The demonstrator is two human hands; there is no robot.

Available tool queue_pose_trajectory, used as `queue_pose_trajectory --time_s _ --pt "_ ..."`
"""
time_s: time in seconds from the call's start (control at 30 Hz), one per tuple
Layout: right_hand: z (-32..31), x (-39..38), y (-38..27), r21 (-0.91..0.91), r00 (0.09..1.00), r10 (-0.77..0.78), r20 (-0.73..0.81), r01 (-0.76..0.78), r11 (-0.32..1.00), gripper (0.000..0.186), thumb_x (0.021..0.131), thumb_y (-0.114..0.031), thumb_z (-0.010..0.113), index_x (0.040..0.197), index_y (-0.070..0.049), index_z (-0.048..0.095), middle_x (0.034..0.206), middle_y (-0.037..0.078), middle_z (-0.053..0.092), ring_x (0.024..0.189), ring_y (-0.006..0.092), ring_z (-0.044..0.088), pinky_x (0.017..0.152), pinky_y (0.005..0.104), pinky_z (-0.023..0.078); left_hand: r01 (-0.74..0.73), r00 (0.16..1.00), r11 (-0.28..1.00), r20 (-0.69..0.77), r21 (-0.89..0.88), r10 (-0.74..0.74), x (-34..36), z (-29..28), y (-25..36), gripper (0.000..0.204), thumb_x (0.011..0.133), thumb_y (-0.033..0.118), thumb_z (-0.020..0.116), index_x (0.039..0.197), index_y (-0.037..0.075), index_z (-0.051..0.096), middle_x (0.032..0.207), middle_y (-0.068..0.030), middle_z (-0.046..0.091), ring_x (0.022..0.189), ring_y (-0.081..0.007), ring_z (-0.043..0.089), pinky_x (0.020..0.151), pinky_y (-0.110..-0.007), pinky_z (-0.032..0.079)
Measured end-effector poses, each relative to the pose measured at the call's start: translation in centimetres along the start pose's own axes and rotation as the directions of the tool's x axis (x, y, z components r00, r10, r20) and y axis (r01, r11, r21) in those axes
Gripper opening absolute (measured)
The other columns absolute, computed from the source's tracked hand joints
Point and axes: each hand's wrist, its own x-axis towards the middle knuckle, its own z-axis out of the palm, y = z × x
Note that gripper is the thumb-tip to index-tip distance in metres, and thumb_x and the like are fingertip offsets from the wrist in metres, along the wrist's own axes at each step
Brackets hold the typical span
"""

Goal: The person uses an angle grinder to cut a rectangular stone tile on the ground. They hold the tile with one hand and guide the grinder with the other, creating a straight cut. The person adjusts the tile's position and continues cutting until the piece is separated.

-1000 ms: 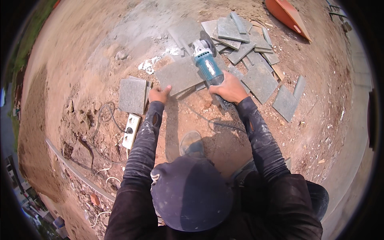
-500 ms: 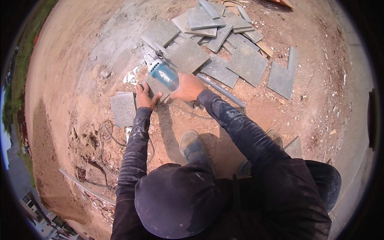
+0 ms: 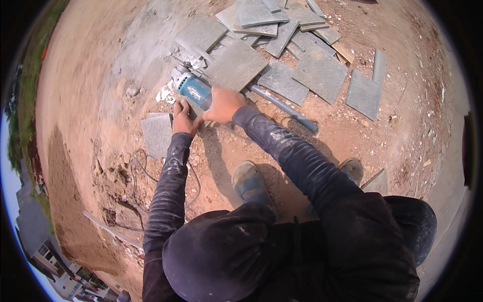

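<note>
My right hand (image 3: 225, 104) is closed around the rear of a blue angle grinder (image 3: 194, 91). The grinder's silver head points up and to the left; dust and small pieces around it make its disc hard to see. My left hand (image 3: 184, 119) grips a grey stone tile (image 3: 192, 111) just below the grinder, fingers on one side and thumb on the other. Most of that tile is covered by the tool and my hands. My left thumb comes close to the right hand; whether they touch I cannot tell.
A large grey slab (image 3: 236, 64) lies right of the grinder, before a heap of loose slabs (image 3: 260, 12). A grey pipe (image 3: 284, 108) slants nearby. Another tile (image 3: 157, 135) sits left of my left hand. A cable (image 3: 193, 194) loops over the dirt near my shoe (image 3: 247, 177).
Both hands and the grinder have shifted slightly left in the picture, and the hands are closer together. The tile in my left hand is now more hidden. The whole view has turned a little.
</note>
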Motion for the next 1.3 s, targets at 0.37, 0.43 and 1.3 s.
queue_pose_trajectory --time_s 0.37,0.43,1.3 --pt "-0.3 1.0 -0.1 -0.009 0.999 0.045 0.010 -0.045 0.999 0.086 0.056 -0.048 0.083 0.115 0.006 0.053 0.107 0.026 0.063 0.102 0.0394 0.062 0.089 0.0421 0.049 -0.003 0.999 0.981 0.041 0.195 -0.005 0.3 -0.7 0.9 0.096 0.067 0.054 0.076 0.131 -0.009 0.043 0.133 -0.0287 0.042 0.126 -0.0420 0.041 0.107 -0.050 0.029" --pt "-0.2 1.0 -0.1 -0.003 0.998 0.057 0.001 -0.057 0.998 0.085 0.056 -0.048 0.083 0.115 0.007 0.053 0.108 0.026 0.063 0.103 0.0393 0.062 0.089 0.0421 0.049 -0.004 0.999 0.984 0.044 0.179 -0.004 0.4 -0.7 0.9 0.097 0.066 0.055 0.077 0.131 -0.008 0.043 0.134 -0.0286 0.042 0.124 -0.0425 0.043 0.106 -0.051 0.030" --pt "-1.0 -0.5 -0.4 0.015 0.999 -0.011 -0.036 0.012 1.000 0.072 0.062 -0.045 0.076 0.106 0.008 0.056 0.097 0.029 0.065 0.094 0.0416 0.064 0.084 0.0434 0.051 0.560 0.800 0.730 0.026 -0.390 -0.600 -1.1 3.1 -1.4 0.098 0.063 0.049 0.086 0.122 -0.019 0.047 0.097 -0.0265 0.065 0.087 -0.0319 0.067 0.078 -0.038 0.053"
